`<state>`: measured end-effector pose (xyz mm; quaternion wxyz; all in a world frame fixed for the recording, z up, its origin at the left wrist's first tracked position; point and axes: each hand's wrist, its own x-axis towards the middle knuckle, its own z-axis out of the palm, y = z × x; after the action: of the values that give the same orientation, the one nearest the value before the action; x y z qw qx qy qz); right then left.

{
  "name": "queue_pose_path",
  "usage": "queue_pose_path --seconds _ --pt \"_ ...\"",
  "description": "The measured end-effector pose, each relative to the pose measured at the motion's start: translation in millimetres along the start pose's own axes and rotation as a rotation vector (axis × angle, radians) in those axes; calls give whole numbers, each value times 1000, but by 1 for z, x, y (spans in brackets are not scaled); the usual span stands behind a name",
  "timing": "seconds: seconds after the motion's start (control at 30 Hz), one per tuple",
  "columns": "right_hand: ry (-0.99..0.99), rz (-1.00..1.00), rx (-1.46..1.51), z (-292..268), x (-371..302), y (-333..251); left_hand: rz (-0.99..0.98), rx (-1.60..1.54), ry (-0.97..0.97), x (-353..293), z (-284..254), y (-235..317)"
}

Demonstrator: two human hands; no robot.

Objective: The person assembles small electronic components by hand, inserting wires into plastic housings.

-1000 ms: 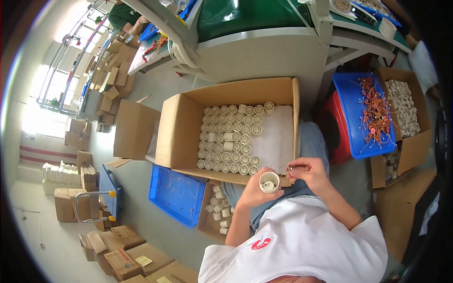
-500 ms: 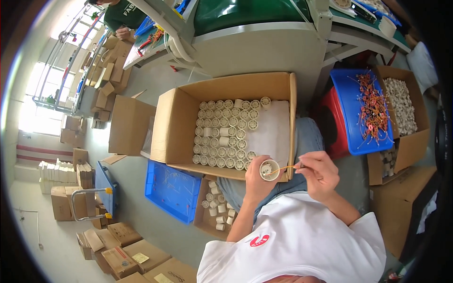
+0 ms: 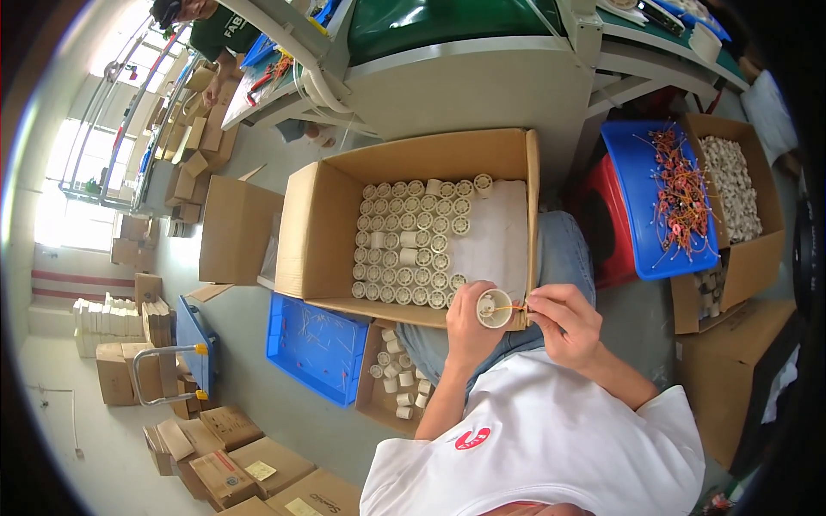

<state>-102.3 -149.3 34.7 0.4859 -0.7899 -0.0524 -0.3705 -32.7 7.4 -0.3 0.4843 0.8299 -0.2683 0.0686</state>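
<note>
My left hand [image 3: 469, 334] is wrapped round a white plastic cup-shaped housing [image 3: 494, 309], its open mouth facing up. Thin orange and dark wires [image 3: 519, 307] run out of the housing to my right hand [image 3: 565, 325], which pinches their outer end between thumb and fingertips. Just beyond both hands, a large open cardboard box [image 3: 297, 232] rests over my lap. Rows of similar round white housings [image 3: 404, 245] fill its left and middle part, and a pale sheet [image 3: 492, 236] shows at the right.
A blue tray [image 3: 621, 206] heaped with orange and red wires [image 3: 680, 193] sits right, above a red stool [image 3: 607, 215], beside a box of small pale parts [image 3: 730, 189]. Left lie a blue bin [image 3: 314, 344] and a carton of loose housings [image 3: 391, 378]. A person [image 3: 225, 34] stands far left.
My right hand has come left and closer to the housing, shortening the wire between them. My left hand keeps its hold. The person at the far left has shifted and lowered an arm.
</note>
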Motion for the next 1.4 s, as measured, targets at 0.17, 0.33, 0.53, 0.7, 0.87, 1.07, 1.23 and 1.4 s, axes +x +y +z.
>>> queue_pose_path --seconds 0.17,0.33,0.53,0.7,0.87,1.07,1.23,1.4 --pt "-82 39 13 5 2 -1 89 28 -20 3 1 1" --pt "-251 236 -108 9 11 -7 151 62 -39 5 7 4" --pt "-360 437 53 12 13 4 205 59 -53 9 8 9" --pt "-387 448 86 5 17 -3 210 -3 -62 8 8 8" --pt "-377 528 111 8 16 -2 196 -27 -61 10 7 10" --pt "-339 535 117 10 7 -1 223 42 -138 10 6 10" --pt "-320 490 107 8 5 4 231 34 -159 5 11 8" --pt "-350 496 118 17 1 10 173 9 -124 -2 14 0"
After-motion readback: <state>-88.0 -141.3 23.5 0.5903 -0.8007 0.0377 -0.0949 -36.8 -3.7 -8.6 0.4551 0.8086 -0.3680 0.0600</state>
